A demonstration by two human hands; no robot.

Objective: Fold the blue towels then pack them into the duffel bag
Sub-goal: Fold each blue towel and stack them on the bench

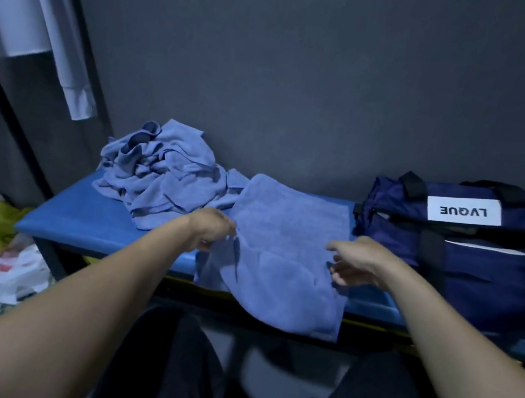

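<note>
We pinch the towel [284, 247] at its left edge with the left hand [210, 230] and its right edge with the right hand [353, 261]; we should pull evenly, matching corners before creasing.

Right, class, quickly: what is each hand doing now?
Left hand: pinches the left edge of the flat light-blue terry towel.
Right hand: fingers curled at its right edge; grip unclear.
</note>
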